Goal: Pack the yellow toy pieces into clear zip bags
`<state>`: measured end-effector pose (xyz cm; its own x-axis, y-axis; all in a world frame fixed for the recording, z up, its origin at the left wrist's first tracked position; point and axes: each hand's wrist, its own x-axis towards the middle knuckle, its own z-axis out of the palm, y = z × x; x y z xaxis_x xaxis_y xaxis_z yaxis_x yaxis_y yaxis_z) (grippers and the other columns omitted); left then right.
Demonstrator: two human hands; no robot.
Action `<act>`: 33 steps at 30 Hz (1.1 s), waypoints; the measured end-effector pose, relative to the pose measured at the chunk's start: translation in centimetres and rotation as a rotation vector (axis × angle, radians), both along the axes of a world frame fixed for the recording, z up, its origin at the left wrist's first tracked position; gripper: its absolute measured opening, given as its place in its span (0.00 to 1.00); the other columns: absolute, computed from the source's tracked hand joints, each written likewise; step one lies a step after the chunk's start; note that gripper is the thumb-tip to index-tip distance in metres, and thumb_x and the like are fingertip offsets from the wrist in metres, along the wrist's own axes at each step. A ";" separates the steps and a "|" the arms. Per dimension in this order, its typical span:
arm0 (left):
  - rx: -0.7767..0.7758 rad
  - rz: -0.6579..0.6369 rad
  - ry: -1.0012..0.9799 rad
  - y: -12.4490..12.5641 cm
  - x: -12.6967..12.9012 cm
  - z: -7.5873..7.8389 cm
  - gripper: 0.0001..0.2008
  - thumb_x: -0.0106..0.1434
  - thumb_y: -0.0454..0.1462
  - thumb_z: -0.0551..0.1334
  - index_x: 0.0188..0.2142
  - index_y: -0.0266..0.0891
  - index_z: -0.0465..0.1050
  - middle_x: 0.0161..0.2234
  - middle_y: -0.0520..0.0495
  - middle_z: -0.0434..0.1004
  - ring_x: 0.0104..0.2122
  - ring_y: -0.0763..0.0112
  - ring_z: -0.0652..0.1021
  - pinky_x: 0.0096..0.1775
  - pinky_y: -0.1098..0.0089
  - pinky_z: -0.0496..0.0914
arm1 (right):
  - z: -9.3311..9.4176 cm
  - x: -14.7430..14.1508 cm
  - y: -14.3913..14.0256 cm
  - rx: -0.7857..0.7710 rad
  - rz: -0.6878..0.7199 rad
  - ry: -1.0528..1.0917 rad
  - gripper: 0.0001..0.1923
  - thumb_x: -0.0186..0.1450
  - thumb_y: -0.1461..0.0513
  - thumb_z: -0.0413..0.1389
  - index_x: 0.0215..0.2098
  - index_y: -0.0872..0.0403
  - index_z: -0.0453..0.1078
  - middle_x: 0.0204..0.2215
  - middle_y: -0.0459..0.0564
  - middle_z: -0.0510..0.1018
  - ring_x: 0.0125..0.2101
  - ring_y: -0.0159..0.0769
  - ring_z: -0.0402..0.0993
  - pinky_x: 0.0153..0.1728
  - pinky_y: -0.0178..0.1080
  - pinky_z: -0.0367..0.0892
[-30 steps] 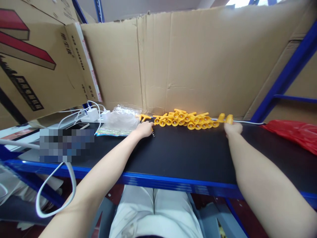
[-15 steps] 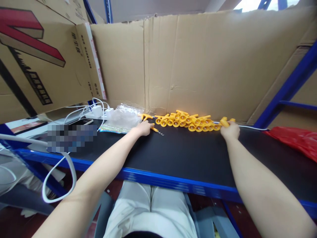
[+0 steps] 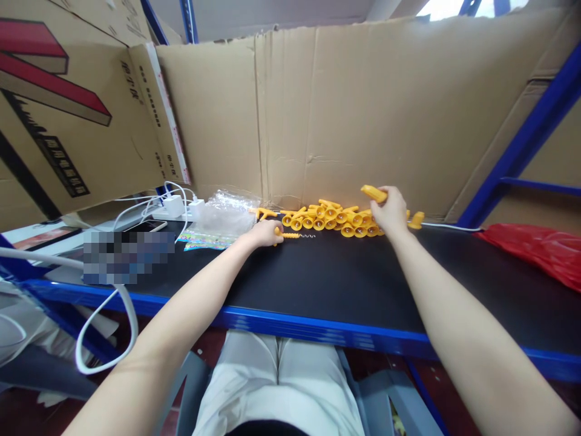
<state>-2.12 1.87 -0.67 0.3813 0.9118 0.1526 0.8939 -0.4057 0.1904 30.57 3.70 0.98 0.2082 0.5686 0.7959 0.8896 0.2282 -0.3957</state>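
Observation:
My left hand (image 3: 267, 233), fingers closed, grips a yellow corkscrew (image 3: 290, 235) low over the black tabletop, its metal spiral pointing right. Behind that hand lies another yellow T-shaped handle (image 3: 265, 214). My right hand (image 3: 391, 212) is closed on a yellow plastic piece (image 3: 374, 194), raised in front of the cardboard; my fingers cover part of it, so its full shape is hidden. Below and left of this hand is a pile of yellow corkscrews (image 3: 330, 218) with round, bell-shaped mouths facing me. One yellow piece (image 3: 416, 220) stands at the pile's right end.
A clear plastic bag (image 3: 224, 215) lies left of my left hand, near white chargers (image 3: 172, 206) and cables. Cardboard (image 3: 385, 109) walls the back. A red bag (image 3: 535, 248) rests at right. The black table (image 3: 331, 278) has a blue metal front edge (image 3: 318, 330).
My right hand has moved left and up from the pile's right end, carrying a yellow piece. The corkscrew in my left hand has swung from slanting down to nearly level.

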 end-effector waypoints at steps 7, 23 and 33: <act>0.130 0.039 -0.139 0.5 -0.4 -0.5 0.16 0.52 0.37 0.55 0.42 0.40 0.65 0.31 0.48 0.73 0.31 0.68 0.72 0.32 0.71 0.64 | 1.5 -5.4 -1.7 -0.253 0.367 -0.241 0.14 0.54 0.65 0.54 0.39 0.52 0.64 0.34 0.48 0.73 0.33 0.36 0.68 0.35 0.37 0.63; 0.183 -0.020 -0.192 1.4 -0.6 -1.1 0.15 0.50 0.36 0.57 0.40 0.40 0.66 0.30 0.49 0.71 0.29 0.69 0.70 0.30 0.71 0.62 | -0.2 -7.9 -2.1 -0.455 0.485 -0.597 0.08 0.56 0.67 0.51 0.35 0.55 0.62 0.35 0.53 0.72 0.34 0.37 0.69 0.35 0.38 0.62; 0.198 -0.081 -0.226 1.3 -0.6 -1.1 0.14 0.50 0.36 0.57 0.38 0.40 0.67 0.27 0.51 0.69 0.26 0.72 0.69 0.29 0.73 0.61 | -0.3 -7.8 -2.1 -0.463 0.512 -0.519 0.08 0.55 0.67 0.52 0.35 0.56 0.62 0.33 0.52 0.72 0.32 0.36 0.68 0.34 0.37 0.62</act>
